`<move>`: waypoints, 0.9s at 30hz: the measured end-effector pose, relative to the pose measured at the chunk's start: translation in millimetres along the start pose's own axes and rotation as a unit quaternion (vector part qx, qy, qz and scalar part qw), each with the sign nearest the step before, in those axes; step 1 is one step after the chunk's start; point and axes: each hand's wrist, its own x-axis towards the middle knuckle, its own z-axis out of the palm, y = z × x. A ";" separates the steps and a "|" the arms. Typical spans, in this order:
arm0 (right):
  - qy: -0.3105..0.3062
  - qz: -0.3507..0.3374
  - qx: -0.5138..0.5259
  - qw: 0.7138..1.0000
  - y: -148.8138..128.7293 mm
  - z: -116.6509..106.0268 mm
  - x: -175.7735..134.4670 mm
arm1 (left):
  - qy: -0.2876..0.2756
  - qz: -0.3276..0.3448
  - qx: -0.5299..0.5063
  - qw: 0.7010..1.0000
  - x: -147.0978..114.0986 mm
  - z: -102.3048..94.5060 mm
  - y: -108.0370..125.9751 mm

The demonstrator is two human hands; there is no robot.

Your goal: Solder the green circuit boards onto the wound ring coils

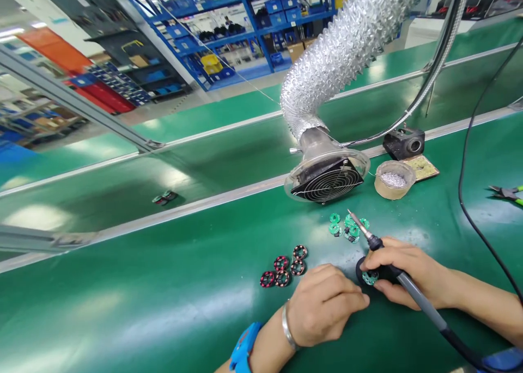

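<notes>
1. Soldering iron [420, 301] lies in your right hand [425, 275], fingers closed around its grip, the tip pointing far and left toward the green boards [353, 231].
2. That hand also touches a black round part [359, 272] with a green board inside, low over the near right of the counter [163, 286].
3. Your left hand [327, 305] is just left of it with fingers curled in; you can't tell whether they pinch anything.
4. Five wound rings [281, 277] sit close beyond your left knuckles.
5. Fan hood [327, 185] stands beyond the boards, its foil duct [327, 62] rising far and right.
6. Black cable [460, 183] hangs down your right side, between the cup and the pliers [506, 194].
7. Your cup [390, 190] holds silvery bits; just behind it are a shallow tray [425, 167] with a yellowish pad and a dark box [396, 144] with a round opening.
8. Metal rail [196, 208] bounds the counter's far edge; past it, small parts [164, 197] lie on a green strip.
9. Your widest stretch of counter runs left from the rings.
</notes>
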 end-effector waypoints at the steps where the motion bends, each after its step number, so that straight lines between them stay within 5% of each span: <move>1: 0.000 -0.005 -0.005 1.000 -0.4 0.0 0.4 | 0.012 -0.024 -0.006 1.000 -0.1 -1.7 0.5; 4: 0.001 -0.015 -0.033 0.999 -2.1 -1.5 1.7 | 0.035 -0.126 -0.027 0.991 0.4 -0.2 -0.5; 7: -0.011 -0.019 -0.064 0.998 -4.5 -3.7 3.4 | -0.002 -0.196 -0.057 0.979 0.5 6.9 -3.8; 21: -0.087 -0.039 -0.152 0.984 -8.7 -2.4 -2.2 | -0.051 -0.278 -0.159 0.946 6.4 12.9 -2.8; 27: -0.035 -0.006 -0.069 0.997 -7.0 -5.5 4.4 | -0.074 -0.394 -0.183 0.898 15.1 12.7 -0.5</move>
